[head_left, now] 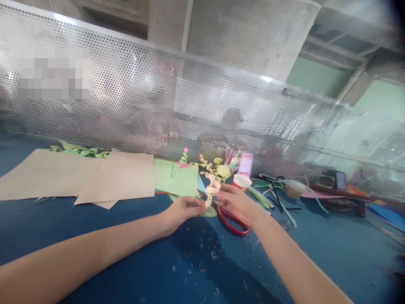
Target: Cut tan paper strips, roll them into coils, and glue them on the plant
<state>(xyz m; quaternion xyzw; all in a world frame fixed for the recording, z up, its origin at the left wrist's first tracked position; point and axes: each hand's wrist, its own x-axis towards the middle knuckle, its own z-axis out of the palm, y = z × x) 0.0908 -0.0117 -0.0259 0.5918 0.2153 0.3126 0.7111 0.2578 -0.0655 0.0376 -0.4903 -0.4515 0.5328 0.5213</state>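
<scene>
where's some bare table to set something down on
Bare tabletop shows right of the right forearm, before the blue sheet, and between the left forearm and the beige sheets. White scraps dot the patch between the forearms. Crowded is the middle: left hand, right hand, curled paper strip, red-handled scissors, paper cup.

Matt paper was seen in the curled strip (211,190), glossy plastic in the red handle (236,232), and shiny metal in the perforated screen (117,80).

The left hand (182,213) is pinching a small paper model (209,197) near its round green base (210,212); the right hand (236,202) is curving close to its coiled peach strip (212,188). Red-handled scissors (238,232) are lying on the blue table (142,270).
</scene>
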